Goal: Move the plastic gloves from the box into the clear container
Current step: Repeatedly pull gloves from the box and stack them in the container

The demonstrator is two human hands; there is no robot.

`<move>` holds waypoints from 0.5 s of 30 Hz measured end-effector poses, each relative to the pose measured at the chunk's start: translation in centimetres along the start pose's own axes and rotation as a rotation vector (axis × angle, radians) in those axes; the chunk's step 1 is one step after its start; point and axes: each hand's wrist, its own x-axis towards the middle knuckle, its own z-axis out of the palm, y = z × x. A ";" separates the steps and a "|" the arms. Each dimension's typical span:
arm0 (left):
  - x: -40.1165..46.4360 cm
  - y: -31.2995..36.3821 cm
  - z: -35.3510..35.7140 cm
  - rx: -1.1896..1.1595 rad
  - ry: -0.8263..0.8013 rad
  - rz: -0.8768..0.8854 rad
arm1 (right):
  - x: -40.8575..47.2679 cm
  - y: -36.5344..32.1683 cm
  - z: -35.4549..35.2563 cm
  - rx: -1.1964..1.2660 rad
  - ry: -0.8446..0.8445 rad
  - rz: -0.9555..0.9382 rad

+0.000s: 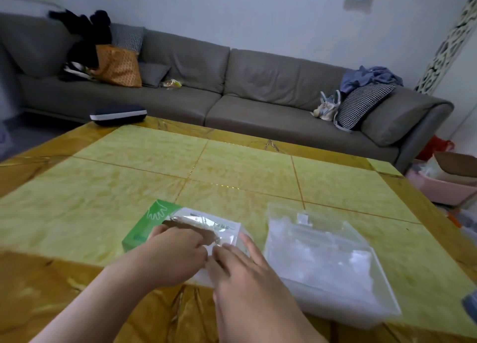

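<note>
Table: yellow-green marbled table point(232, 162) with amber-brown border and thin gold inlay lines; it carries the task's things near its front edge.
Box: green-and-white cardboard glove box point(144, 229) with a white hand outline printed on the green end, lying flat on the table, its torn top opening showing brown card.
Gloves: thin clear plastic gloves point(206, 222) showing as a glossy crumpled film at the box's opening; none can be seen lifted free of it.
Container: clear flat rectangular plastic container point(330, 260) just right of the box, with pale crinkled film visible inside; whether box and container touch cannot be told.
Left hand: left hand point(173, 252) reaches in from the lower left, palm down on the near part of the box, fingers bent with tips at the opening; they appear to pinch the film there, though blur hides the exact hold.
Right hand: right hand point(247, 273) comes from below, palm down, fingers spread and fairly straight, fingertips lying on the box's right end beside the left hand's fingertips; it grasps nothing.
Behind: long grey fabric sofa point(258, 84) with cushions and clothes, well beyond the table.
</note>
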 end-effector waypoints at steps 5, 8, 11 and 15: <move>0.5 0.3 0.2 -0.243 0.085 -0.064 | 0.0 0.4 1.0 0.003 0.019 -0.030; 0.4 0.4 0.1 -0.419 0.140 -0.123 | 0.1 0.3 1.3 0.002 0.043 -0.022; -0.3 -0.1 -0.3 -0.596 0.358 -0.205 | 0.0 0.1 1.1 -0.009 0.040 -0.015; -2.2 -0.6 -2.6 -0.730 0.715 -0.263 | -0.2 -0.1 -0.3 0.080 -0.022 -0.052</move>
